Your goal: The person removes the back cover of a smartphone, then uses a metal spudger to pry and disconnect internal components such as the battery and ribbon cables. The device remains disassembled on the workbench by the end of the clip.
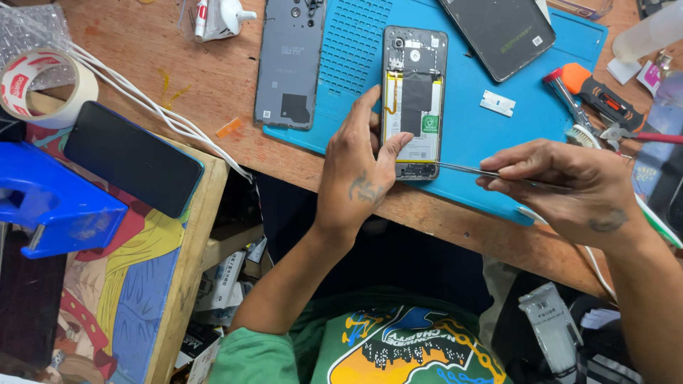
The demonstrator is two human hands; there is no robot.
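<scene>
Already stripped of its grey plastic back cover (pixel 289 62), the opened dark smartphone (pixel 414 99) lay on a blue rubber work mat (pixel 491 135). The left hand (pixel 359 167) gripped its lower edge; the right hand (pixel 569 186) pinched slim metal tweezers (pixel 462 169) touching its bottom end. Internals remained exposed, a green square label (pixel 430 124) on the battery. A red-printed tape roll (pixel 43 85) sat far left.

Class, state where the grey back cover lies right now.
In the head view, the grey back cover lies top centre, half on the blue mat's left edge, just left of the opened phone.
</scene>
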